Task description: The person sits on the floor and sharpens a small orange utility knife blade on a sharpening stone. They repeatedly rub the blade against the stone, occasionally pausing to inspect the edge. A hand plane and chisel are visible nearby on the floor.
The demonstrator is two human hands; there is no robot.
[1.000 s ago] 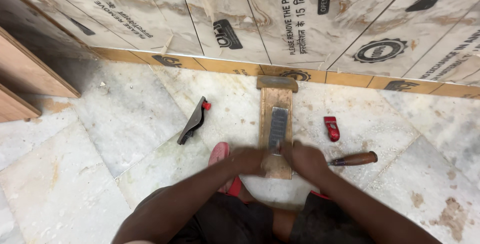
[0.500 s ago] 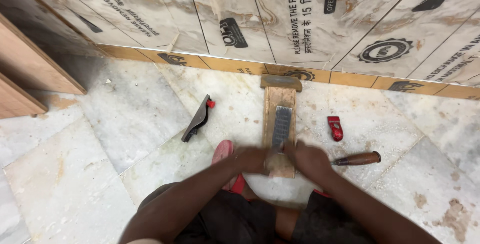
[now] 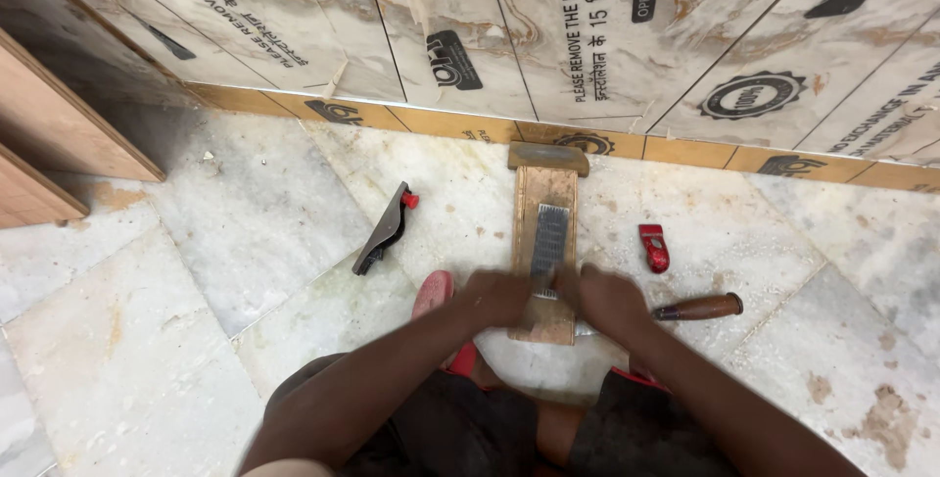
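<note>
A dark grey sharpening stone (image 3: 549,238) is set into a long wooden holder (image 3: 545,193) that lies on the marble floor, its far end against the wall. My left hand (image 3: 493,298) and my right hand (image 3: 605,301) meet at the near end of the stone, both blurred with motion. Their fingers press together on a small flat metal piece (image 3: 544,291), which they mostly hide. A red sandal (image 3: 435,293) shows beside my left forearm.
A wooden-handled chisel (image 3: 699,308) lies right of my right hand. A small red tool (image 3: 653,247) sits beyond it. A black metal part with a red knob (image 3: 383,230) lies to the left. Wooden boards (image 3: 59,134) lean at far left. Film-covered panels (image 3: 587,36) form the wall.
Both hands stay at the near end of the stone and are now more blurred, edging slightly forward along it. The other tools have not moved.
</note>
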